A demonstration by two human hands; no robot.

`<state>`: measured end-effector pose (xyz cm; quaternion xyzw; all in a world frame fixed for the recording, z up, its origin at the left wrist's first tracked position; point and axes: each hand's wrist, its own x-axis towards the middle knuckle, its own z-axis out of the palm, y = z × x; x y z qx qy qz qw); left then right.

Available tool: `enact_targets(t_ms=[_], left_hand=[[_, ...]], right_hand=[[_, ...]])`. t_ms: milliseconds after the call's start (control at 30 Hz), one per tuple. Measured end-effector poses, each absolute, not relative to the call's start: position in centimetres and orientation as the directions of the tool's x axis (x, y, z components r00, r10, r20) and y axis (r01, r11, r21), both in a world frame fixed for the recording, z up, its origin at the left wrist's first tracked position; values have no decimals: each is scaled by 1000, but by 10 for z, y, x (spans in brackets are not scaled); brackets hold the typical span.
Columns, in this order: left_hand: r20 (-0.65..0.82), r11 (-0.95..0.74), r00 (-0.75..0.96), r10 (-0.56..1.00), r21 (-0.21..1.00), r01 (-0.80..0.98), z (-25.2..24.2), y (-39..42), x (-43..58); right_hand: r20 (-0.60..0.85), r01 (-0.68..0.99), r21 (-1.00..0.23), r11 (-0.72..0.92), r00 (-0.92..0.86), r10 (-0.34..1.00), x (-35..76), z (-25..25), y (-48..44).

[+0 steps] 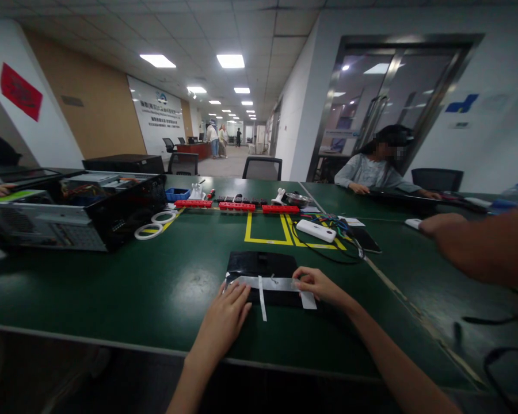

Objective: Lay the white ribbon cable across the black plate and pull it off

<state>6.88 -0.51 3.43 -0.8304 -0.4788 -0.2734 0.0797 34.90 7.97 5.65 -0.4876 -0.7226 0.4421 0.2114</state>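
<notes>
On the green table in front of me lies a flat black object (261, 262), its exact kind unclear. A pale, shiny strip of tape (280, 283) runs across it from side to side. My left hand (229, 310) lies flat, fingers stretched, over the strip's left end. At the other end, my right hand (315, 284) pinches the strip between thumb and finger. A narrow white strip (262, 302) crosses the tape and hangs toward the near side. Under my right hand, a white rectangular piece (308, 301) sticks out at the lower right corner.
An opened computer case (129, 221) stands at left, near two white rings (149, 231). Red trays (237, 206), a white device (316, 230) and tangled cables (343, 233) lie beyond. Another person's arm (479, 247) reaches in from the right; a person (380, 167) sits across.
</notes>
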Motion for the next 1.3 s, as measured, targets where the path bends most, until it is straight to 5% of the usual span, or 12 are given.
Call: enact_targets(t_ms=[500,1300], left_hand=[[344,-504,439,830,125,855,24,8,98],[313,-514,442,841,206,833,35,5,91]], right_hand=[[-129,527,-837,144,-447,885,350,56,81],[-108,503,-851,152,-450,886,349,58,77]])
